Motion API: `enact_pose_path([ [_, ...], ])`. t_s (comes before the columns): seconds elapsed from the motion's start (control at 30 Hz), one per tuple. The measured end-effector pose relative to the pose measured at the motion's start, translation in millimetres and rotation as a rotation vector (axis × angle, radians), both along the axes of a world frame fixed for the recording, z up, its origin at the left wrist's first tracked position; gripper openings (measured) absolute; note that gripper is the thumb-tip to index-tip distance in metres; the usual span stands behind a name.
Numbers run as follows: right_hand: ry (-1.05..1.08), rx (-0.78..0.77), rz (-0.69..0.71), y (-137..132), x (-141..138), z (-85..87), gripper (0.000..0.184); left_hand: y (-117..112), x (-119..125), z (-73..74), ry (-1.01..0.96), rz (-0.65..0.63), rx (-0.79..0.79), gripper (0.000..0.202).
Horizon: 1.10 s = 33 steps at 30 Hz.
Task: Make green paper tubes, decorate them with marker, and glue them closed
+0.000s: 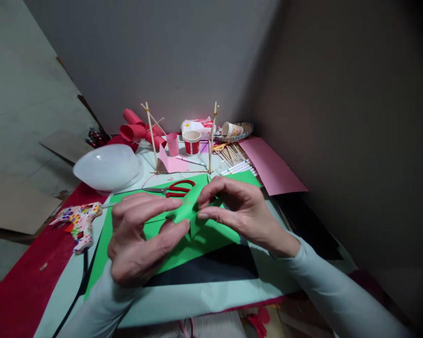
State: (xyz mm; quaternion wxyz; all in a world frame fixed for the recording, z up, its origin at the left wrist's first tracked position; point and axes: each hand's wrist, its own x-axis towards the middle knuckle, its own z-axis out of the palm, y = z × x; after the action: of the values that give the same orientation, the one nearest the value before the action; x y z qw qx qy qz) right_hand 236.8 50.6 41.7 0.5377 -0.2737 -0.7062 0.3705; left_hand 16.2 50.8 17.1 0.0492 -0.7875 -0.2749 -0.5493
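Note:
Between my two hands is a folded piece of green paper (187, 206), raised over green sheets (183, 251) on the table. My left hand (144, 230) pinches its near left side between thumb and fingers. Thumb and forefinger of my right hand (238, 206) close on its right edge. Just beyond the folded piece lie scissors (178, 188) with red handles, partly covered by the paper. A black sheet (215, 265) shows from under the green ones on the near side.
A flowered glue gun (82, 223) with a black cord lies left, near a whitish bowl (107, 166). Behind stand a stick frame (211, 136), red tubes (132, 131) and a paper cup (191, 142). White markers (239, 168) and pink paper (275, 166) are right, beside the wall.

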Motion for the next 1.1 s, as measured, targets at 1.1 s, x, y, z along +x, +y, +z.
enact_pose_path([
  [1.1, -0.185, 0.299, -0.211, -1.5, -11.1, -31.4, 0.034, -22.2, -1.9, -13.4, -0.706, 0.144, -0.797, 0.022],
])
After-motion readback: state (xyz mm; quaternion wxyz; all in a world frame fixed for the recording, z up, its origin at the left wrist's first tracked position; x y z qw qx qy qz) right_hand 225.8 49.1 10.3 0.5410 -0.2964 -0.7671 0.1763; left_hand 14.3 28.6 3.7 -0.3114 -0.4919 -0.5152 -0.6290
